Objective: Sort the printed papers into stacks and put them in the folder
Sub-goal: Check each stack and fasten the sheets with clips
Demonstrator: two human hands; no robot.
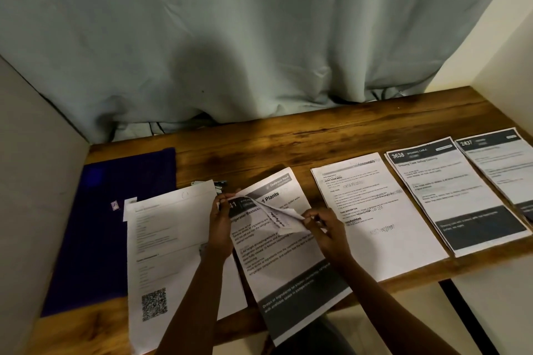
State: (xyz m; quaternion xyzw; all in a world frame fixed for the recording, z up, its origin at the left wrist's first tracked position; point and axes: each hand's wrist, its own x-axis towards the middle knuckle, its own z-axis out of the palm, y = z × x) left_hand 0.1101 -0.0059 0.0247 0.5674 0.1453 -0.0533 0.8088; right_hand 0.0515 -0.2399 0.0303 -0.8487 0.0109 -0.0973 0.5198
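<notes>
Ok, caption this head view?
Left hand and right hand hold curled printed paper sheets near a dark blue flat folder.

The scene is being viewed through one wide-angle camera worn on the head, being pointed forward and down over the wooden table (288,138). The left hand (220,219) and right hand (326,228), both pinching a printed sheet (288,268), are being caught at close range low in the frame; the curtain (259,37) behind the table is being taken in across the upper half, farther off.
</notes>
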